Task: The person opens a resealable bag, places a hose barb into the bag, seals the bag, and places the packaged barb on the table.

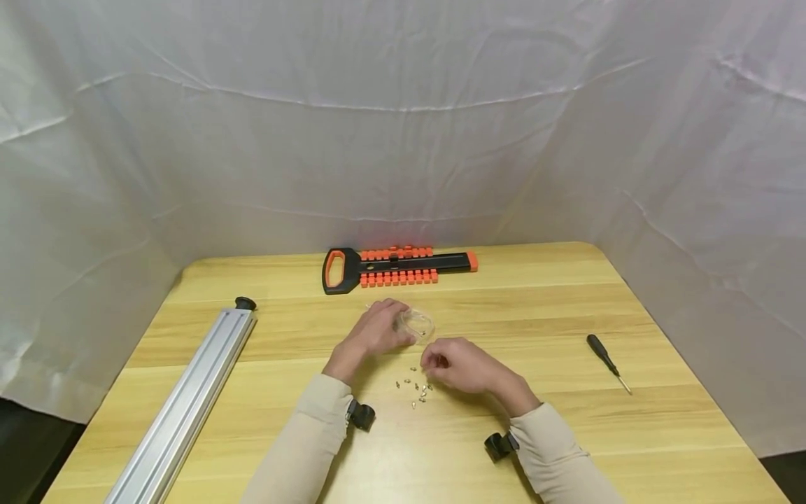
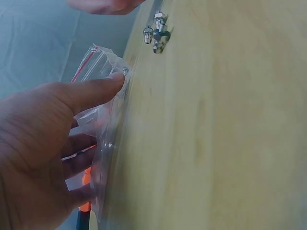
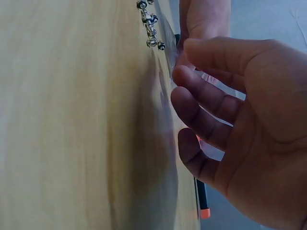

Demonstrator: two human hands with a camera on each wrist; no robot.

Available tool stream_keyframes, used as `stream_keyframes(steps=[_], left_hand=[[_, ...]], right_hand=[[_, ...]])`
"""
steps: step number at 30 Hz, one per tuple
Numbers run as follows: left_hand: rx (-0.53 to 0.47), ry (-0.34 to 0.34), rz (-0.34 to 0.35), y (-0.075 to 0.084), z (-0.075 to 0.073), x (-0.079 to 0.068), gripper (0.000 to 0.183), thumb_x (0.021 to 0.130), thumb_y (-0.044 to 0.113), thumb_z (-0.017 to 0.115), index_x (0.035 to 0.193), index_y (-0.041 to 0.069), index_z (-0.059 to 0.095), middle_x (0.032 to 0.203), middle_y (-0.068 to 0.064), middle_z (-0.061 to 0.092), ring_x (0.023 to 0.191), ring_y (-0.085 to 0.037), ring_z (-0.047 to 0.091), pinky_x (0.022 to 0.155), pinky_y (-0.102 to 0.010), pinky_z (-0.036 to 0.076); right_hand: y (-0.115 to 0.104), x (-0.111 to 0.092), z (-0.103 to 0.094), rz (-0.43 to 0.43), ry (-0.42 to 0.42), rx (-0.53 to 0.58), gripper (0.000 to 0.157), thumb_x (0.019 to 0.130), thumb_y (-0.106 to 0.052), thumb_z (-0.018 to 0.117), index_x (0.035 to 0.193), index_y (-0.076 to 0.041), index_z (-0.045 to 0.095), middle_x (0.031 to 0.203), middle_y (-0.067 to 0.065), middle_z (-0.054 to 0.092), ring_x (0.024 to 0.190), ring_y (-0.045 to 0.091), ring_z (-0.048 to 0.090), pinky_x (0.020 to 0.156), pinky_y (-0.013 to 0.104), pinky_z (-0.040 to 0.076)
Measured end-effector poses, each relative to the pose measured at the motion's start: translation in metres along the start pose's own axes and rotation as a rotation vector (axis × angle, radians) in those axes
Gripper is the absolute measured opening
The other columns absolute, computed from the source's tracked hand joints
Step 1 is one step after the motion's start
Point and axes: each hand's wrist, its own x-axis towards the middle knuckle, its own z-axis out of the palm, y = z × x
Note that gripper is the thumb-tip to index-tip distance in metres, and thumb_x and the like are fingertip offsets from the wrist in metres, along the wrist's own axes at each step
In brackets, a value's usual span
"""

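My left hand holds a small clear plastic bag, its thumb on one side and the fingers on the other. Inside the bag a little metal piece shows near the thumb tip. To the bag's lower right, my right hand hovers with loosely bent fingers. Nothing can be seen in it, though the thumb partly hides the index finger. Several small metal fittings, like short bolts with nuts, lie scattered on the table below and between the hands.
An orange and black tool holder with a loop handle lies at the table's back. A long silver metal rail with a black knob lies on the left. A black-handled screwdriver lies at right. White curtains surround the wooden table.
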Motion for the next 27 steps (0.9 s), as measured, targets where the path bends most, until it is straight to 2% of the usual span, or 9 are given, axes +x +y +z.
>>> stream_keyframes(steps=[8,21,27], left_hand=[[-0.01,-0.006,-0.005,0.002,0.0,0.0,0.065,0.081,0.039,0.077,0.136,0.015,0.053,0.14,-0.004,0.052,0.127,-0.025,0.048,0.109,-0.041,0.041],[-0.014,0.007,-0.007,0.001,0.002,0.0,0.065,0.08,0.039,0.077,0.136,0.014,0.054,0.14,-0.004,0.053,0.127,-0.025,0.049,0.11,-0.04,0.04],[-0.018,0.006,-0.008,0.002,0.001,0.0,0.065,0.081,0.038,0.077,0.136,0.014,0.053,0.14,-0.004,0.053,0.127,-0.025,0.048,0.11,-0.04,0.04]], right_hand=[[0.002,-0.005,0.005,-0.033,-0.066,-0.051,0.011,0.086,-0.016,0.07,0.096,-0.021,0.073,0.083,-0.013,0.061,0.076,0.0,0.054,0.071,0.018,0.049],[-0.003,-0.005,0.011,-0.027,-0.06,-0.108,0.006,0.087,-0.02,0.071,0.091,-0.024,0.074,0.08,-0.014,0.057,0.072,0.0,0.051,0.067,0.019,0.045],[-0.005,-0.007,0.011,-0.04,-0.042,-0.13,0.006,0.089,-0.021,0.069,0.087,-0.025,0.072,0.082,-0.014,0.057,0.074,0.0,0.051,0.069,0.019,0.047]])
